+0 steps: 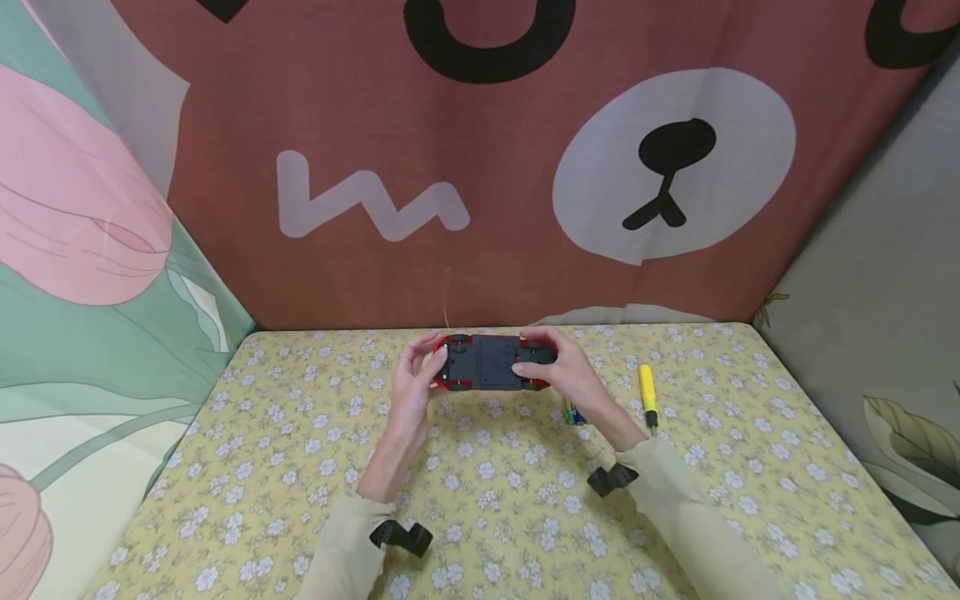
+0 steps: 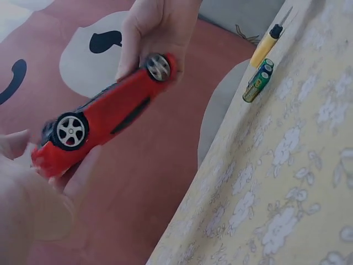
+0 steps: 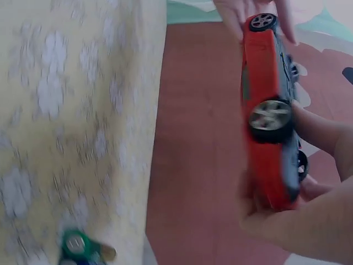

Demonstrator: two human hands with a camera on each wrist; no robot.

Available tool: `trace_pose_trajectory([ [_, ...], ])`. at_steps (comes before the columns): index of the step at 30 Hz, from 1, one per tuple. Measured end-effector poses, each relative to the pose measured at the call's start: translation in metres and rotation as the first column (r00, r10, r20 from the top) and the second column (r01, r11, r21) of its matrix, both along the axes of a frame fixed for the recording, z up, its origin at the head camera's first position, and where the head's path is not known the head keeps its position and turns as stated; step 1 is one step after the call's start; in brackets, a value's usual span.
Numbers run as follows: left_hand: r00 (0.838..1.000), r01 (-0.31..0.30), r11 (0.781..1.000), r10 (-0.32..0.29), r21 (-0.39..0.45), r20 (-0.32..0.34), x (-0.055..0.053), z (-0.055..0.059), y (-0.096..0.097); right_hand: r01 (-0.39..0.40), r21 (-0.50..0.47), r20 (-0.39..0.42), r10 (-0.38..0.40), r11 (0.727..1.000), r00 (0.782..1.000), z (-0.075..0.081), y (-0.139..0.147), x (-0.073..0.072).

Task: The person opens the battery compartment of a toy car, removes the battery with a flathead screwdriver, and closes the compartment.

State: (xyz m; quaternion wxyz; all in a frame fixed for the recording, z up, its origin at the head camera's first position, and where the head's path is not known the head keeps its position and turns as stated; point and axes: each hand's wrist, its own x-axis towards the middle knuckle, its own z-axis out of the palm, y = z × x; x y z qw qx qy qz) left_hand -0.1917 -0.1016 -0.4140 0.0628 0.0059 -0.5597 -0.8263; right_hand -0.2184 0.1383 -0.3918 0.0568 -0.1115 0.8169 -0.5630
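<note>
Both hands hold a red toy car [image 1: 495,363] above the table, its black underside facing the head camera. One end is gripped by my left hand [image 1: 412,385], the thumb on the underside. My right hand [image 1: 573,377] grips the other end, with its thumb pressed on the black base. From the left wrist view, the toy car [image 2: 110,113] shows its red side and two silver-spoked wheels. In the right wrist view the car [image 3: 269,110] looks slightly blurred, with the right hand [image 3: 314,204] around its near end.
Green batteries [image 2: 258,81] lie on the flowered tablecloth [image 1: 480,500], partly behind the right wrist in the head view. A yellow screwdriver [image 1: 647,392] with a black collar lies to their right. A printed brown cloth [image 1: 510,283] hangs behind the table.
</note>
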Motion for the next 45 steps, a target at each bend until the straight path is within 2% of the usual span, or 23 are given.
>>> trace_pose_trajectory([
  [5, 0.999, 0.01, 0.993, -0.015, 0.12, 0.047, 0.0, 0.0, -0.001, -0.038, 0.139, -0.14, 0.057, 0.99, 0.989, 0.001, 0.003, -0.002],
  [7, 0.994, 0.048, 0.985, -0.063, 0.167, 0.086, -0.001, -0.001, -0.001, -0.042, 0.169, -0.187, 0.074, 0.985, 0.98, 0.002, 0.004, -0.002],
  [9, 0.983, 0.107, 0.96, -0.142, 0.259, 0.12, -0.001, -0.002, 0.001, -0.041, 0.166, -0.216, 0.077, 0.985, 0.973, 0.001, 0.005, -0.003],
  [11, 0.961, 0.189, 0.904, -0.251, 0.384, 0.117, -0.001, -0.003, 0.001, -0.051, 0.128, -0.226, 0.079, 0.99, 0.971, -0.001, 0.006, -0.004],
  [13, 0.922, 0.29, 0.81, -0.379, 0.509, 0.078, -0.001, -0.004, 0.001, -0.069, 0.08, -0.23, 0.086, 0.994, 0.969, -0.003, 0.006, -0.004],
  [16, 0.833, 0.443, 0.667, -0.553, 0.599, -0.001, 0.001, -0.004, 0.001, -0.088, 0.02, -0.242, 0.09, 0.996, 0.966, -0.005, 0.005, -0.004],
  [17, 0.804, 0.48, 0.626, -0.594, 0.615, -0.023, 0.001, -0.004, 0.0, -0.085, 0.014, -0.254, 0.085, 0.996, 0.963, -0.006, 0.004, -0.004],
  [18, 0.782, 0.5, 0.592, -0.623, 0.632, -0.036, 0.001, -0.003, 0.0, -0.078, 0.012, -0.274, 0.078, 0.997, 0.959, -0.007, 0.004, -0.004],
  [19, 0.769, 0.511, 0.572, -0.638, 0.641, -0.044, 0.001, -0.003, 0.0, -0.068, 0.02, -0.3, 0.07, 0.998, 0.951, -0.008, 0.003, -0.004],
  [20, 0.766, 0.507, 0.559, -0.641, 0.656, -0.046, 0.001, -0.002, 0.001, -0.052, 0.028, -0.328, 0.059, 0.998, 0.943, -0.009, 0.002, -0.004],
  [21, 0.776, 0.489, 0.562, -0.63, 0.667, -0.039, 0.001, -0.001, 0.002, -0.034, 0.04, -0.362, 0.046, 0.999, 0.931, -0.01, 0.0, -0.004],
  [22, 0.793, 0.467, 0.576, -0.609, 0.671, -0.029, 0.001, 0.0, 0.003, -0.014, 0.053, -0.398, 0.034, 0.999, 0.917, -0.01, -0.001, -0.004],
  [23, 0.819, 0.438, 0.612, -0.574, 0.658, -0.01, 0.001, 0.002, 0.005, 0.006, 0.063, -0.43, 0.022, 0.998, 0.903, -0.01, -0.003, -0.003],
  [25, 0.872, 0.368, 0.707, -0.488, 0.604, 0.04, 0.001, 0.004, 0.009, 0.057, 0.088, -0.478, -0.008, 0.994, 0.878, -0.01, -0.007, -0.002],
  [26, 0.895, 0.334, 0.754, -0.442, 0.566, 0.059, 0.001, 0.005, 0.012, 0.082, 0.09, -0.483, -0.029, 0.993, 0.875, -0.01, -0.009, -0.002],
  [27, 0.916, 0.298, 0.802, -0.392, 0.518, 0.081, 0.001, 0.005, 0.014, 0.099, 0.09, -0.475, -0.045, 0.991, 0.879, -0.01, -0.011, -0.001],
  [28, 0.933, 0.272, 0.844, -0.349, 0.463, 0.088, 0.001, 0.006, 0.017, 0.107, 0.077, -0.446, -0.062, 0.991, 0.893, -0.009, -0.012, 0.001],
  [29, 0.946, 0.248, 0.878, -0.31, 0.409, 0.092, 0.001, 0.006, 0.019, 0.11, 0.055, -0.403, -0.079, 0.992, 0.912, -0.009, -0.013, 0.002],
  [30, 0.956, 0.228, 0.9, -0.278, 0.371, 0.088, 0.002, 0.007, 0.021, 0.113, 0.029, -0.352, -0.096, 0.993, 0.931, -0.009, -0.014, 0.004],
  [33, 0.975, 0.202, 0.942, -0.22, 0.27, 0.038, 0.004, 0.008, 0.026, 0.084, -0.132, -0.174, -0.106, 0.988, 0.979, -0.008, -0.016, 0.008],
  [37, 0.982, 0.186, 0.971, -0.185, 0.148, -0.026, 0.007, 0.008, 0.029, 0.05, -0.333, -0.031, -0.064, 0.941, 0.997, -0.007, -0.019, 0.012],
  [41, 0.987, 0.156, 0.988, -0.155, 0.016, -0.046, 0.01, 0.006, 0.033, 0.032, -0.377, -0.004, -0.036, 0.926, 0.999, -0.004, -0.023, 0.018],
  [45, 0.985, 0.153, 0.981, -0.161, -0.119, -0.06, 0.013, 0.006, 0.036, 0.021, -0.361, -0.026, -0.032, 0.932, 0.999, -0.002, -0.026, 0.021],
])
